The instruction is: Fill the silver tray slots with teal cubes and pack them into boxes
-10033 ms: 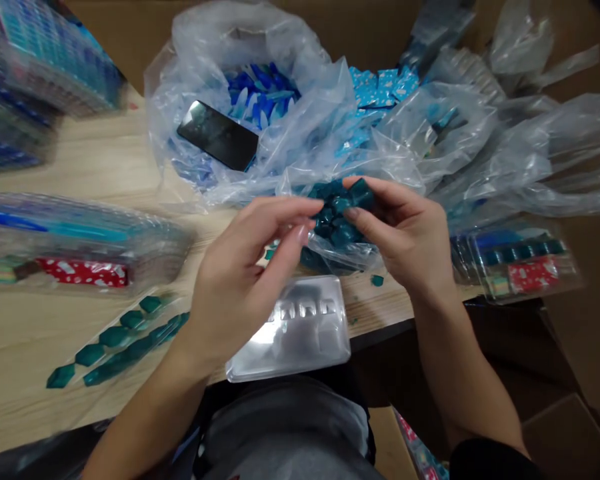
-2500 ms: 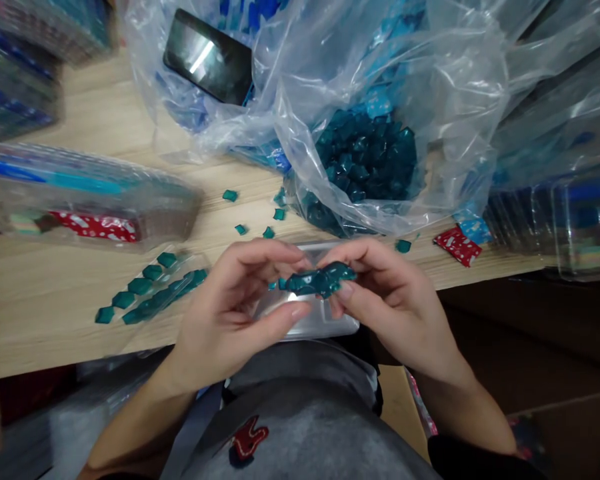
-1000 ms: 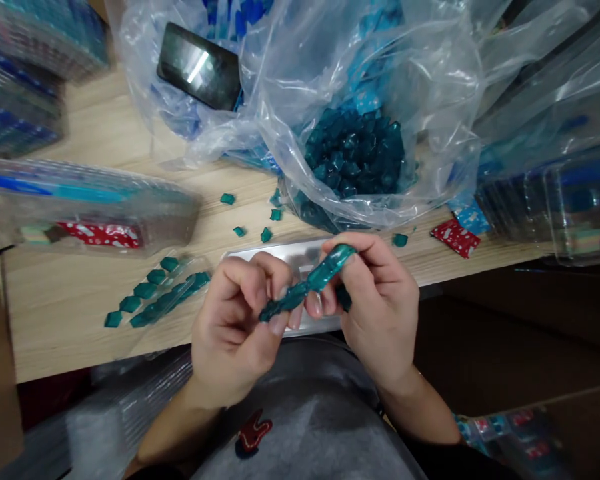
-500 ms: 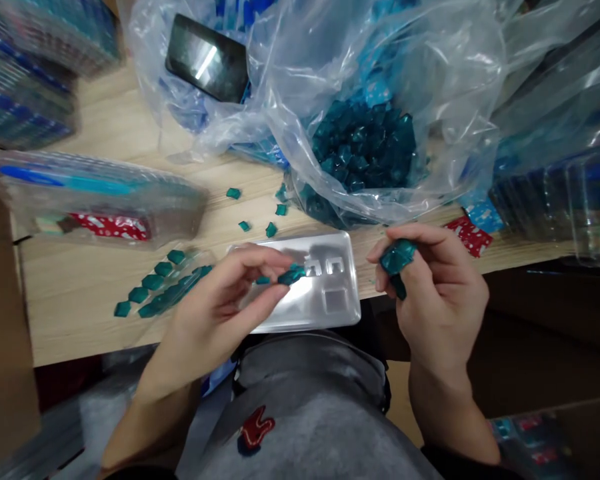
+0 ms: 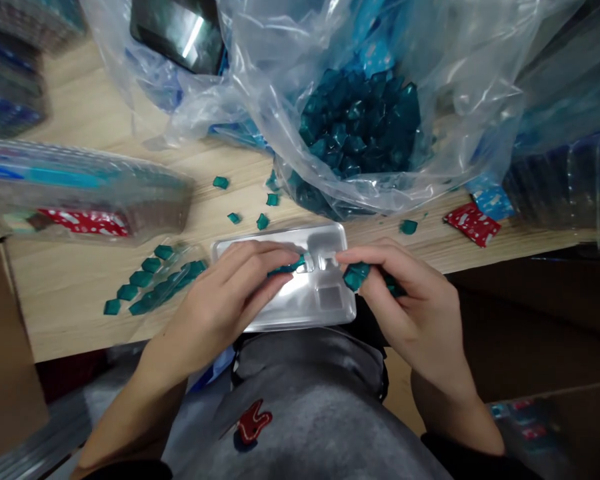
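Observation:
A shallow clear plastic tray (image 5: 280, 308) with moulded recesses lies at the table's front edge. My left hand (image 5: 235, 287) is closed over its left part, pinching a teal plastic gem (image 5: 294, 265) beside a recess; its palm is hidden. My right hand (image 5: 413, 303) is closed around several teal gems (image 5: 356, 275), with its index fingertip at the tray's right recess. To the left of the tray, several teal gems (image 5: 141, 279) sit in rows by a clear plastic piece. A few loose gems (image 5: 263, 221) are scattered behind the tray.
Behind the tray stands a large clear bag (image 5: 253, 100) holding a heap of teal gems (image 5: 360, 133). A phone (image 5: 177, 33) rests at the upper left. Clear packs (image 5: 155, 180) stand on the left, more packaging (image 5: 555, 193) on the right. Red (image 5: 473, 223) and blue (image 5: 493, 199) patterned packets lie right.
My right hand has moved left and down to the tray with its gems. A loose gem now shows on the table behind it. My left hand has flattened lower over the tray.

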`<action>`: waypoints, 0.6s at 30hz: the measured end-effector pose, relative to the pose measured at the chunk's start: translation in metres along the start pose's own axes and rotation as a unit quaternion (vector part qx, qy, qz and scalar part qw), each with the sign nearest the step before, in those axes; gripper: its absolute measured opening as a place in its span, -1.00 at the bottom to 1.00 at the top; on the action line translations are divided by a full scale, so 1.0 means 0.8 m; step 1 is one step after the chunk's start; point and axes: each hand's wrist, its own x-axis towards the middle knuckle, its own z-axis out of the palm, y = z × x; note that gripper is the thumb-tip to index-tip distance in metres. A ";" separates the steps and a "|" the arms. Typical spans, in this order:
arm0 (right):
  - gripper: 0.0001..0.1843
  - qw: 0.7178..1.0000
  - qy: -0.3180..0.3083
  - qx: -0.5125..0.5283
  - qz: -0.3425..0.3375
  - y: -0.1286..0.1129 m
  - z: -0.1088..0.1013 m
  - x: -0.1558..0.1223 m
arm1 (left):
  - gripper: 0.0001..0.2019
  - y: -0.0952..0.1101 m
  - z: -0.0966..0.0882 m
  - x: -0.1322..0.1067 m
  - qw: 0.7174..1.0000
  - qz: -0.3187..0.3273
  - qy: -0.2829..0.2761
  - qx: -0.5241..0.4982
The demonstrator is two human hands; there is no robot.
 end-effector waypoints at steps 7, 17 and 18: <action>-0.71 0.999 0.017 0.027 0.017 0.008 -0.005 -0.003 | -0.75 0.002 -0.014 0.012 0.998 0.038 -0.053 -0.014; -0.67 0.995 -0.006 0.081 0.055 0.003 0.000 -0.007 | -0.75 -0.007 -0.004 0.016 0.999 -0.006 -0.038 -0.037; -0.67 0.994 -0.019 0.086 0.058 0.001 0.001 -0.008 | -0.77 -0.006 -0.003 0.015 0.998 -0.009 -0.035 -0.050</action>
